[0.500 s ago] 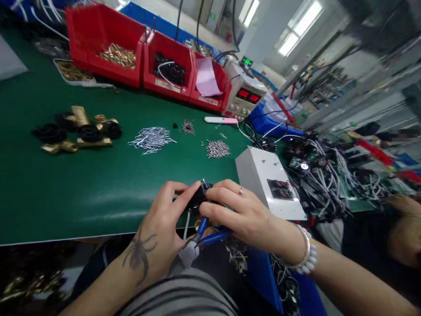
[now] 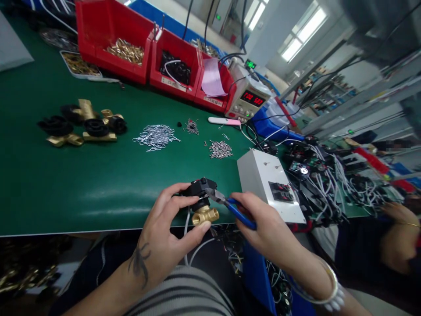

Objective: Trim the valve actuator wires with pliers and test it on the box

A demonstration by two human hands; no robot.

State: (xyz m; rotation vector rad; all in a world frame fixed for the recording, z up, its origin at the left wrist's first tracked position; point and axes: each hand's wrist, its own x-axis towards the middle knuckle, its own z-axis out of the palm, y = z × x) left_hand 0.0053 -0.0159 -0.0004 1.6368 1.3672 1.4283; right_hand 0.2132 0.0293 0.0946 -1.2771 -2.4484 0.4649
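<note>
Green matting covers the surface [image 2: 82,184]. At its near edge the left hand [image 2: 164,239] pinches a valve [image 2: 201,202], black top up, brass end pointing right. The right hand [image 2: 263,226] clasps pliers [image 2: 230,205], tips aimed left at it. Beyond lie pins [image 2: 156,136] and red bins [image 2: 131,44].

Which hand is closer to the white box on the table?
The right hand, gripping blue-handled pliers, sits just in front of the white box. The left hand is farther off to its left, holding a brass valve.

head view looks down, close over green bench [image 2: 82,175].
</note>
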